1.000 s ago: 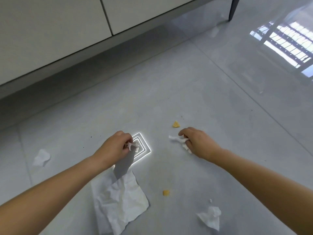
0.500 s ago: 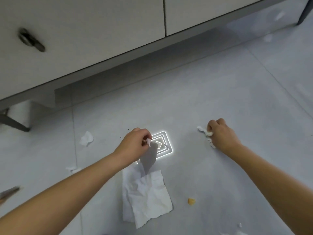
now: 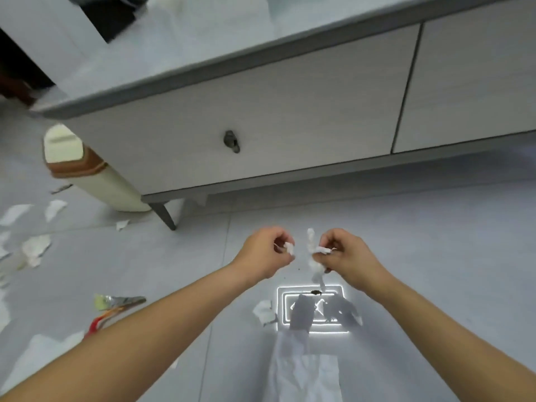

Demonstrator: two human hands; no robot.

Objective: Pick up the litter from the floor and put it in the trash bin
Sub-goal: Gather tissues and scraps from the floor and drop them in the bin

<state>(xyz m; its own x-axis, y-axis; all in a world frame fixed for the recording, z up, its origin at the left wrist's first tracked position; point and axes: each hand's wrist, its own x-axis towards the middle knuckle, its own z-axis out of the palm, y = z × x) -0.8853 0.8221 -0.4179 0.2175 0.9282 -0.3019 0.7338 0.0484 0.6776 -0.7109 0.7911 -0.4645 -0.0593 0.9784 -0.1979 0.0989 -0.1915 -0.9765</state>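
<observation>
— What can you see down there, near the person's feet?

— A large white tissue sheet (image 3: 304, 372) lies on the floor (image 3: 435, 242), but the lower edge of the picture cuts it off. Beside it a small torn scrap (image 3: 263, 311) lies next to a bright reflection of a lamp. The left forearm hides part of a colourful wrapper (image 3: 116, 304); what it is I cannot make out.

— And the hands?

— Both arms reach forward, hands raised above the floor and close together, not touching. The left hand (image 3: 265, 252) is curled, fingers pinched on a small tissue bit (image 3: 289, 247). The right hand (image 3: 346, 255) is closed on a twisted tissue strip (image 3: 314, 256), which sticks up and hangs down from the fingers.

— Where is the bin?

— The cream trash bin (image 3: 87, 169) stands far left, by the end of the cabinet (image 3: 290, 126), its lid shut. More paper scraps (image 3: 36, 248) lie near it, blurred.
</observation>
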